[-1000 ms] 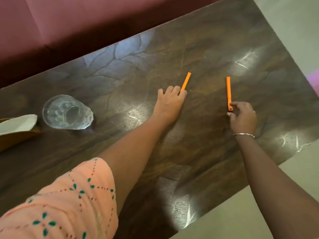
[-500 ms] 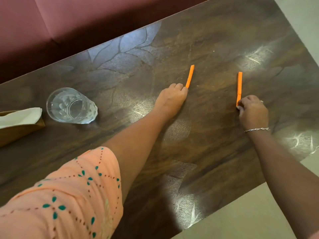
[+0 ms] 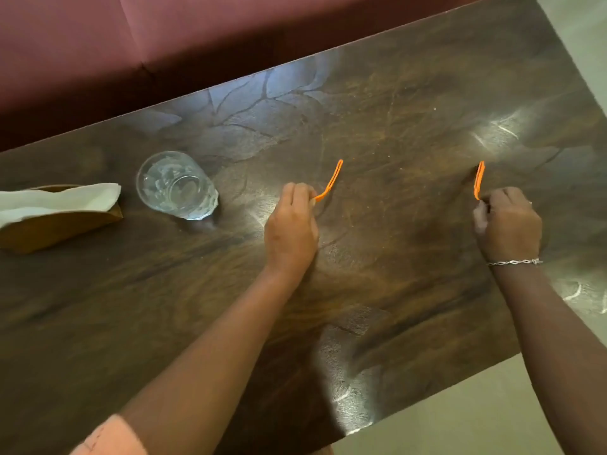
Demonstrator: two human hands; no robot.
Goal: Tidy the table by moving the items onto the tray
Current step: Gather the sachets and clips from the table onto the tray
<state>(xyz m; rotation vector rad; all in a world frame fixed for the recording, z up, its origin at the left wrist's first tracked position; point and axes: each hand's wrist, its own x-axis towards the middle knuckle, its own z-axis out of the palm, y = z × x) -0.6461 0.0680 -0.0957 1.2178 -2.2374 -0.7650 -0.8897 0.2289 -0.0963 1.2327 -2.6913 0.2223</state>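
Two thin orange sticks are in my hands over the dark wooden table (image 3: 394, 290). My left hand (image 3: 290, 228) pinches the near end of the left orange stick (image 3: 332, 182), whose far end points away and to the right. My right hand (image 3: 507, 224), with a silver bracelet at the wrist, pinches the near end of the right orange stick (image 3: 479, 178), which points almost straight away from me. Both sticks look lifted at an angle off the table. No tray is in view.
A clear drinking glass (image 3: 175, 185) stands left of my left hand. At the far left sits a brown holder with white paper napkins (image 3: 56, 208). A maroon sofa (image 3: 164, 37) runs behind the table. Pale floor (image 3: 476, 415) shows at the right.
Both hands went from touching the ends of the sticks lying flat to pinching them, and the sticks now tilt up. The view has shifted, so the table items sit further right.
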